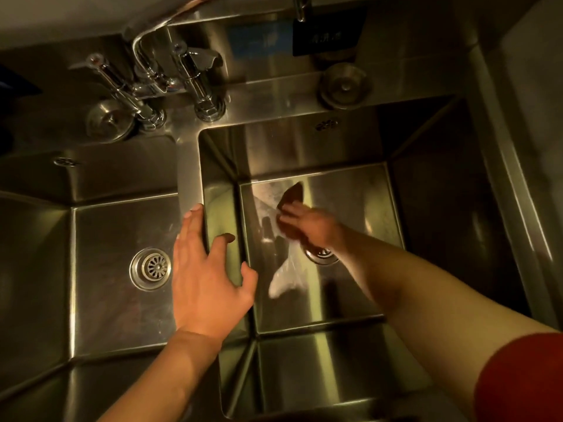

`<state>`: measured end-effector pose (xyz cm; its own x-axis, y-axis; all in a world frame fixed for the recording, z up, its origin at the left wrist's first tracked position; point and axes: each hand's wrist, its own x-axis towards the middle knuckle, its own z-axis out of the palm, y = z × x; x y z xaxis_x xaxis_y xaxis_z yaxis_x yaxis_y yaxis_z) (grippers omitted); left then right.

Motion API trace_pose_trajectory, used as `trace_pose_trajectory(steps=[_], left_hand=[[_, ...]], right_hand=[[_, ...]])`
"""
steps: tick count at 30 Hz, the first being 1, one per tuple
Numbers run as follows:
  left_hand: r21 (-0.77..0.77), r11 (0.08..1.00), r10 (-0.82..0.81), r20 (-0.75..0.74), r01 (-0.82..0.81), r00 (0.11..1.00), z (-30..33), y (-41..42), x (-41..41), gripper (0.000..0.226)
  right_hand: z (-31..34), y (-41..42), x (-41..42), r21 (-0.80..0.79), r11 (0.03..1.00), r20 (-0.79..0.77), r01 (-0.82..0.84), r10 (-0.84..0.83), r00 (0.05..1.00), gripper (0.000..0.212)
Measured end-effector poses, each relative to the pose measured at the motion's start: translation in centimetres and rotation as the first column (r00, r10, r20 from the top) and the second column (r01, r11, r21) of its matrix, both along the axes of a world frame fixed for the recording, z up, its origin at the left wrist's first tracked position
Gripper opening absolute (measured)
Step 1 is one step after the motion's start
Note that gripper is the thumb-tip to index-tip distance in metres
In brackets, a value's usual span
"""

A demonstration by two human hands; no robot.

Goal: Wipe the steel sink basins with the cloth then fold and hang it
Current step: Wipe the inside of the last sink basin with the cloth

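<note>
Two steel sink basins lie side by side below me. In the right basin my right hand presses a white cloth against the floor, just above the drain. The cloth trails toward me from under the hand, and a dark corner of it sticks out beyond the fingers. My left hand rests with spread fingers on the steel divider between the basins, its thumb hanging over the right basin's wall. The left basin shows its round drain.
A chrome tap with two lever handles stands on the back ledge above the divider. A round steel plug sits on the ledge behind the right basin, another behind the left. A steel rim runs along the right side.
</note>
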<state>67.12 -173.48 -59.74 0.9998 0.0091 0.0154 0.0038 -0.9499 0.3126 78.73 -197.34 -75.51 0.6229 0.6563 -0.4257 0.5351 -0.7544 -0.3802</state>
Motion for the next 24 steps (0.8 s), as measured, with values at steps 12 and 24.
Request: trace_pose_trajectory(steps=[12, 24], left_hand=[[-0.003, 1.0, 0.006, 0.0, -0.006, 1.0, 0.4, -0.1, 0.1, 0.047], [-0.001, 1.0, 0.011, 0.032, -0.011, 0.999, 0.1, 0.1, 0.0, 0.05]], right_hand=[[-0.4, -15.5, -7.2, -0.47, 0.812, 0.07, 0.346, -0.356, 0.932, 0.07], [1.0, -5.8, -15.3, -0.399, 0.716, 0.07, -0.572, 0.646, 0.76, 0.033]])
